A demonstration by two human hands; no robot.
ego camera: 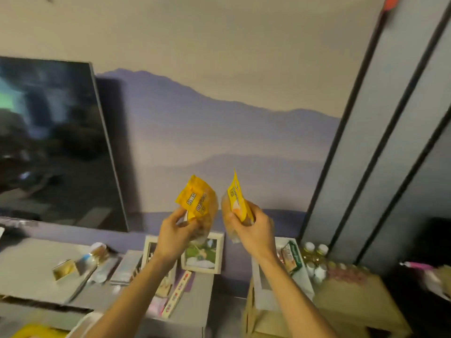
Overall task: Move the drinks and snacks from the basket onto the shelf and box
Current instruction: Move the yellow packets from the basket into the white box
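1. My left hand [177, 231] is raised in front of me, fingers closed around the lower end of a yellow snack packet [197, 202] with white lettering; its clear part shows pale golden food.
2. My right hand [253, 231] grips a second yellow snack packet [235, 203], turned edge-on, its top corner pointing up.
3. That makes two packets, one per hand, held side by side, close but apart, above the grey shelf [31, 267].
4. Below my left hand stands one framed photo [203, 253]; below my right, a cardboard box [275, 306].
5. Several small white-capped bottles [316, 254] cluster right of the box; the count is blurred.
6. A dark screen [56, 145] leans at left.
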